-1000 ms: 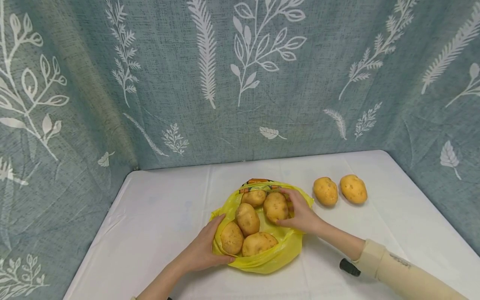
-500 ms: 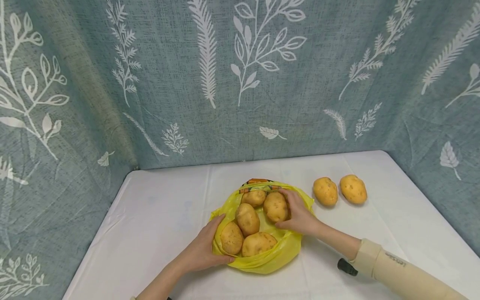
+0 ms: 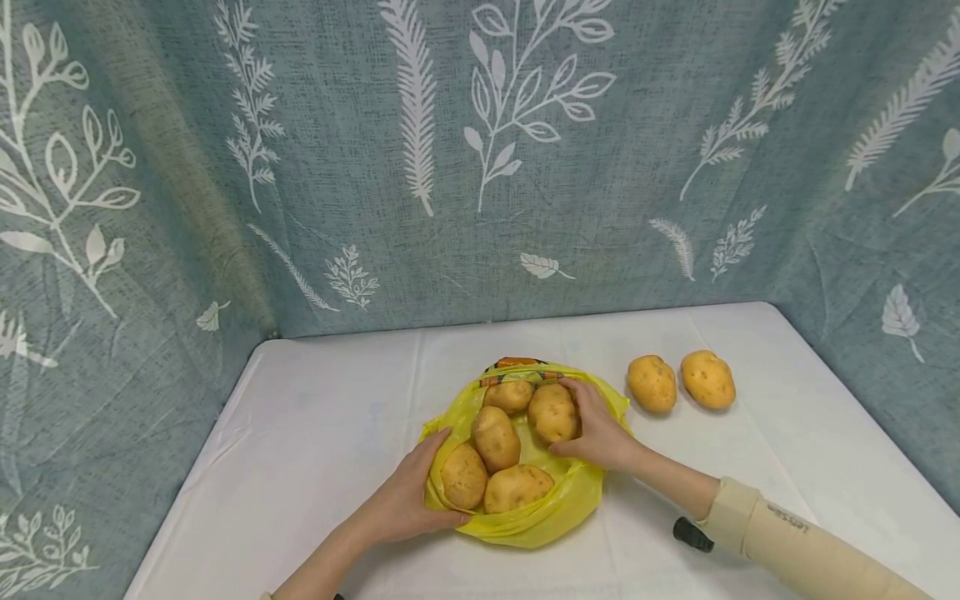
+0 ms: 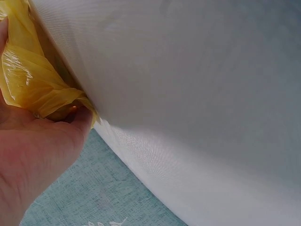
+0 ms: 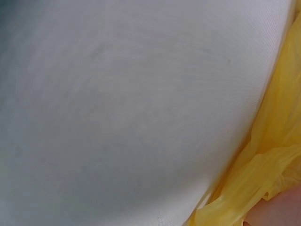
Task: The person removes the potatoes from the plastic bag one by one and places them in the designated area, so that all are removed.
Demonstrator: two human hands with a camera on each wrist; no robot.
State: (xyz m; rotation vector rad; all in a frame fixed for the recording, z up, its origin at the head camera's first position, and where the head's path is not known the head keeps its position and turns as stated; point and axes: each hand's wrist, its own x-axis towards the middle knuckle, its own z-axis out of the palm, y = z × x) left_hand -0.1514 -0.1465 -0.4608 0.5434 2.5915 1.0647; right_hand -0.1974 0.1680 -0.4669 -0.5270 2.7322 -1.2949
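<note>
Bag, yellow and open-mouthed, is seen at the lower centre of the head view, with five potatoes contained in it. Its left side is clamped between the thumb and fingers of the left hand. The rightmost potato inside is encircled by the curled fingers and thumb of the right hand. Two loose potatoes are set side by side, right of centre, on a white table, backed by a leaf-patterned curtain.

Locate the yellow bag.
In the head view, the yellow bag sits on the white table left of two loose potatoes, with left hand and right hand at its sides.
</note>
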